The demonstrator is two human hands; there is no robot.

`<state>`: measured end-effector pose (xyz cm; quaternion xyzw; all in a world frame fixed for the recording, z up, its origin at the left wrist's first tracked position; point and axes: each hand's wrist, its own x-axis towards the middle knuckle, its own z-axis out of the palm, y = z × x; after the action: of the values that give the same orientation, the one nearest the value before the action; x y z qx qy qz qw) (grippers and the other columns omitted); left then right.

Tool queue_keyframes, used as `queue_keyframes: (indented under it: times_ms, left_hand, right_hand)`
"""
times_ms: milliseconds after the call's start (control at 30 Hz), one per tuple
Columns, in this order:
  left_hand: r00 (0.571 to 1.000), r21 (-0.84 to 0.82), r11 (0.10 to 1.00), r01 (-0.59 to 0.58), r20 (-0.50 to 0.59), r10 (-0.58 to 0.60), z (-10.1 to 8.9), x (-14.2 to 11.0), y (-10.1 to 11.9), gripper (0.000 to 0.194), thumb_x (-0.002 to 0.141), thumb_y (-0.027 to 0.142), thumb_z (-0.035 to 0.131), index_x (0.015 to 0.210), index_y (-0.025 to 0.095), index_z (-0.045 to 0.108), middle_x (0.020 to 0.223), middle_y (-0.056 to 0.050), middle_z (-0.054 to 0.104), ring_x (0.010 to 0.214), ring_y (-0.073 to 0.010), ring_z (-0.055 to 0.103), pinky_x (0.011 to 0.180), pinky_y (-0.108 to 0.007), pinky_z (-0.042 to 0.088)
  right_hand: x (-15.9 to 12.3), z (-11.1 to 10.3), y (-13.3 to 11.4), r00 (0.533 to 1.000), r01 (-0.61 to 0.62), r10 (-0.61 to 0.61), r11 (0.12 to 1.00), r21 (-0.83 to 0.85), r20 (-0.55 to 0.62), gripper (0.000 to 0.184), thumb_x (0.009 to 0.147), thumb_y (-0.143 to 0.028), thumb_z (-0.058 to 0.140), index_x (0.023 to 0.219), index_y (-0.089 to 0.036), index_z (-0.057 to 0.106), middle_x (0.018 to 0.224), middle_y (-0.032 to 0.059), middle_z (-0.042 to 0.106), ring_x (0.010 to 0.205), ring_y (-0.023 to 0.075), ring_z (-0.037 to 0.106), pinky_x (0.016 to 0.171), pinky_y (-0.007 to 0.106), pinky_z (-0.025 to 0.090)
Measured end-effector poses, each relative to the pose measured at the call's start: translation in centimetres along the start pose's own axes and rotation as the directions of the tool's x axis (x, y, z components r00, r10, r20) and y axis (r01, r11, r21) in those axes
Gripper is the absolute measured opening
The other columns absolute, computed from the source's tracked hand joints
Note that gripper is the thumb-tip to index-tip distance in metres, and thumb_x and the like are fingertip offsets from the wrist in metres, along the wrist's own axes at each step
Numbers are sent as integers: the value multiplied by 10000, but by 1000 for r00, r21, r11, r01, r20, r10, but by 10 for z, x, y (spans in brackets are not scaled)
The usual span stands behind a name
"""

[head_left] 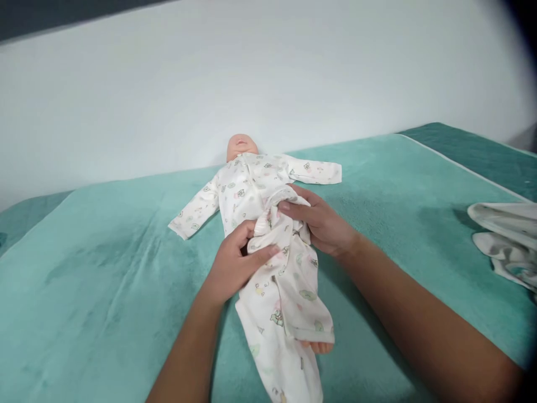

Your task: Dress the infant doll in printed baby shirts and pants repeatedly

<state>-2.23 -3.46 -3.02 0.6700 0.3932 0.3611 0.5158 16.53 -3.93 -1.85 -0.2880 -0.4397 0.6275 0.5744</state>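
Observation:
A baby doll (242, 144) lies on its back, dressed in a white printed long-sleeved top (241, 187) with both sleeves spread out. White printed baby trousers (289, 296) cover its legs, and the toes of one foot peep out at a cuff. My left hand (235, 260) grips the trousers at their left side, thumb on top of the cloth. On the other side, my right hand (321, 221) pinches the bunched waist of the trousers between thumb and fingers. The fingertips of both hands are partly hidden by the fabric.
A teal blanket (113, 291) lies under the doll, with a darker green cover (482, 154) beyond its edge at the right. White folded cloth items (507, 240) lie at the right edge. A pale wall (168, 95) rises behind the doll's head.

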Motion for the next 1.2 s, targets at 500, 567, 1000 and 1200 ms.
queue_keyframes:
  times_ms: [500, 567, 1000, 1200]
  left_hand:
    - [988, -390, 920, -42, -154, -21, 3, 3, -8, 283, 732, 384, 750, 880, 208, 584, 760, 11, 630, 641, -133, 579, 607, -244, 471]
    - [982, -374, 926, -51, -188, -22, 4, 3, -7, 271, 755, 411, 728, 859, 210, 578, 718, 20, 611, 597, -122, 555, 567, -232, 453]
    - [996, 49, 998, 50, 66, -53, -2, -5, -1, 261, 707, 382, 771, 883, 197, 715, 848, -42, 693, 777, -229, 641, 607, -284, 489]
    - [990, -335, 942, -1, -131, -46, 5, -4, -5, 294, 780, 432, 703, 961, 201, 691, 803, -52, 704, 791, -231, 668, 661, -312, 531]
  right_hand:
    - [-6, 6, -19, 926, 64, 214, 724, -687, 312, 398, 709, -360, 772, 1055, -232, 622, 972, 8, 680, 866, 197, 617, 687, 278, 459]
    - [-7, 6, -17, 931, 64, 224, 675, -735, 286, 327, 745, -396, 733, 1004, -220, 638, 929, 3, 675, 829, 188, 607, 670, 275, 443]
    - [-4, 7, 5, 1000, 13, -15, 985, -170, -7, 135, 763, -240, 696, 863, -198, 616, 772, -39, 581, 685, 106, 541, 641, 228, 419]
    - [-5, 7, -9, 973, 18, 87, 895, -446, 212, 269, 738, -314, 736, 971, -208, 653, 958, 9, 665, 867, 180, 609, 741, 281, 465]
